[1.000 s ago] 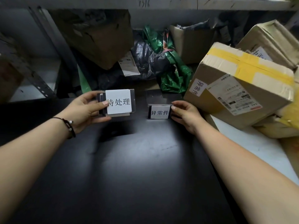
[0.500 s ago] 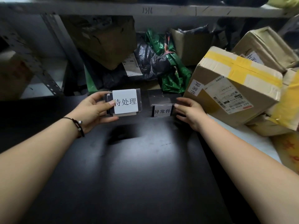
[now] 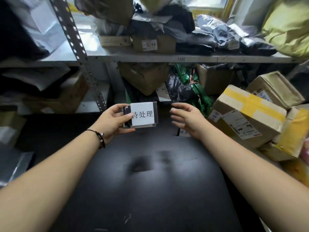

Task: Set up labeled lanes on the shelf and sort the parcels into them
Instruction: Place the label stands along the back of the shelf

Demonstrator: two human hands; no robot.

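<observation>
Left hand pinches the stiff, light sign holder by its left edge; right hand hovers beside it, spread and empty.

The right hand has come off the second label stand and now hovers above it, fingers spread, its wrist covering all but the stand's lower left corner. The left hand has lifted its label holder slightly higher. The view has tilted up, bringing the upper shelf and its parcels into sight.
</observation>
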